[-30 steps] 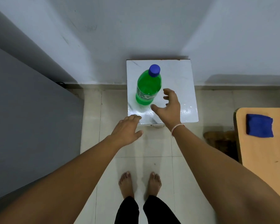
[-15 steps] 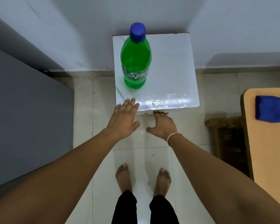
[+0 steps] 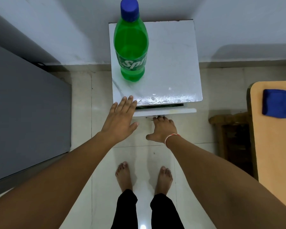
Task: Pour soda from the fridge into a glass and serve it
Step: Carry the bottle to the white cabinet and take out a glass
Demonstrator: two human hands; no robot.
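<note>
White mini fridge (image 3: 172, 63) carries soda bottle (image 3: 130, 47); right hand (image 3: 162, 129) fingers hook its door (image 3: 165, 111), left hand (image 3: 120, 116) spread flat; shut next, likely.

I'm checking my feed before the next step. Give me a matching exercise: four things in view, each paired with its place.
Things:
1. soda bottle
2. left hand
3. right hand
4. blue cloth

Places:
A. on the wooden table at the right edge
B. upright on the white fridge top
C. fingers at the door's front edge
D. flat, fingertips at the fridge top's near left corner

Pairs: 1-B, 2-D, 3-C, 4-A
</note>
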